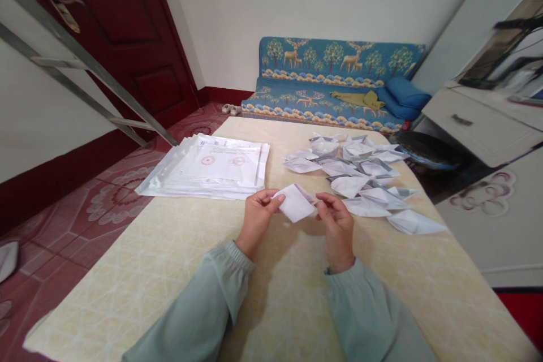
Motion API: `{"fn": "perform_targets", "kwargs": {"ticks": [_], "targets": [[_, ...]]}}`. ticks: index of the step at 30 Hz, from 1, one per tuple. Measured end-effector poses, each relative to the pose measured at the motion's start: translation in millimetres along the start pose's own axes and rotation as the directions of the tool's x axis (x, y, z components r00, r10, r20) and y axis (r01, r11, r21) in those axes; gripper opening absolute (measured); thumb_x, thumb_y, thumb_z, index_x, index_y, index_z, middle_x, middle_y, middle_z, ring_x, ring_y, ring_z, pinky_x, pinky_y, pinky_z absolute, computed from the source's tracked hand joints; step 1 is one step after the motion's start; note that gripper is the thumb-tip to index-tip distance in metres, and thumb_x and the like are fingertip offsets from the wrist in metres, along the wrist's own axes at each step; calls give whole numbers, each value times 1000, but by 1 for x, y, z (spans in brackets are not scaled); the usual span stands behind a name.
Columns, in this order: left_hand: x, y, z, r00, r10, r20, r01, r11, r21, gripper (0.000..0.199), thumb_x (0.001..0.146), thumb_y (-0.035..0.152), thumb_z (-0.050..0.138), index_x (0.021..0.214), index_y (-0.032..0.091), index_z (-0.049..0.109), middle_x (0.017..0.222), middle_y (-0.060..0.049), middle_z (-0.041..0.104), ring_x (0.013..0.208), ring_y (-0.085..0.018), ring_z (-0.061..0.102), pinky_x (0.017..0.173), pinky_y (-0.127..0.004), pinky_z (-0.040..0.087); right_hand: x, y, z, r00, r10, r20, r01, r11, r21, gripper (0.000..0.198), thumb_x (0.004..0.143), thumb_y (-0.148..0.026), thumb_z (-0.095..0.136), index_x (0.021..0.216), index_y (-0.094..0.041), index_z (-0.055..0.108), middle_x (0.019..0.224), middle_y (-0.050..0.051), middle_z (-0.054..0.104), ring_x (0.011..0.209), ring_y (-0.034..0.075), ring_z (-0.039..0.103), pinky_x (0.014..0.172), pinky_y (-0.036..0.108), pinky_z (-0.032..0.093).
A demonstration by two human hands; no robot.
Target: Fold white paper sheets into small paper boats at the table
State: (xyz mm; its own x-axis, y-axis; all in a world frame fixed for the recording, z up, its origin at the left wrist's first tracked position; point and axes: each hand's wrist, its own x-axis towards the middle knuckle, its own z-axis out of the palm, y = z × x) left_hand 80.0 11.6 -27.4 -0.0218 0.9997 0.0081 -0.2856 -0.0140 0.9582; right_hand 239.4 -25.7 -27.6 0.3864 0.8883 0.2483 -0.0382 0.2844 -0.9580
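Observation:
A small folded square of white paper (pixel 295 203) is held above the table, turned so a corner points down. My left hand (pixel 260 216) pinches its left corner, with the thumb on the near face. At its right corner my right hand (pixel 337 229) has thumb and fingertips closed on the edge. Right of the hands lie several folded paper boats (pixel 368 203), spread in a loose cluster. To the left, a stack of paper sheets (pixel 224 165) lies flat, its top sheet bearing red round stamps.
The table (pixel 169 271) has a pale yellow patterned cover. Beyond it stands a blue sofa (pixel 297 93) with deer patterns. A metal ladder (pixel 97 76) leans at the left by a dark red door (pixel 139 28). A white cabinet (pixel 483 124) stands right.

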Motion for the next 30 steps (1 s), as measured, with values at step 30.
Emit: {"fn": "perform_targets", "kwargs": {"ticks": [30], "targets": [[-10, -2, 15, 998, 48, 38, -48, 999, 14, 24, 68, 33, 73, 80, 13, 69, 71, -2, 67, 61, -11, 56, 57, -22, 44, -11, 4, 10, 941, 221, 258, -248, 966, 75, 29, 75, -38, 69, 97, -18, 69, 87, 4, 71, 74, 19, 63, 65, 30, 48]]}}
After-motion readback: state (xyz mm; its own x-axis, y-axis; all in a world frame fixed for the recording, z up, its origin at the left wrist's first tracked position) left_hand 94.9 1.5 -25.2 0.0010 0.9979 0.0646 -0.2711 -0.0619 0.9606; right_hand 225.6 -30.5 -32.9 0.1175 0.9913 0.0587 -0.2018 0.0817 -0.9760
